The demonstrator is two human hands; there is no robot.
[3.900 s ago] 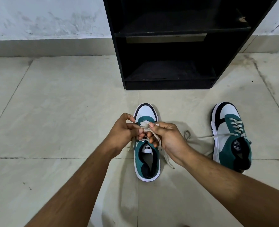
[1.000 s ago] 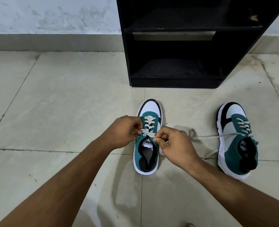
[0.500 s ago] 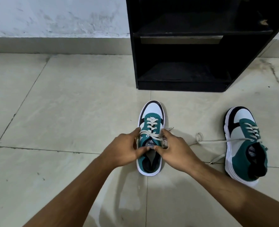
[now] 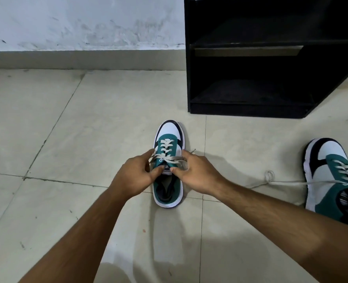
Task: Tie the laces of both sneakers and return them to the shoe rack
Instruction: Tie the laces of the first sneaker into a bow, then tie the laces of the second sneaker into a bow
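A green, white and black sneaker point(image 4: 169, 137) stands on the floor in the middle, toe pointing away from me. My left hand point(image 4: 134, 176) grips its left side and my right hand point(image 4: 197, 174) grips its right side, thumbs at the tongue, with its cream laces point(image 4: 166, 158) drawn across between them. A second matching sneaker point(image 4: 330, 170) lies at the right edge, its loose lace point(image 4: 281, 181) trailing left across the tiles. The black shoe rack point(image 4: 250, 82) stands at the back right, both visible shelves bare.
Pale floor tiles point(image 4: 67, 129) stretch to the left and in front. A white wall with a grey skirting point(image 4: 83, 60) runs along the back, left of the rack.
My hands went from pulling the laces to gripping the sides of the middle sneaker. The view has shifted so the rack and both shoes sit further right.
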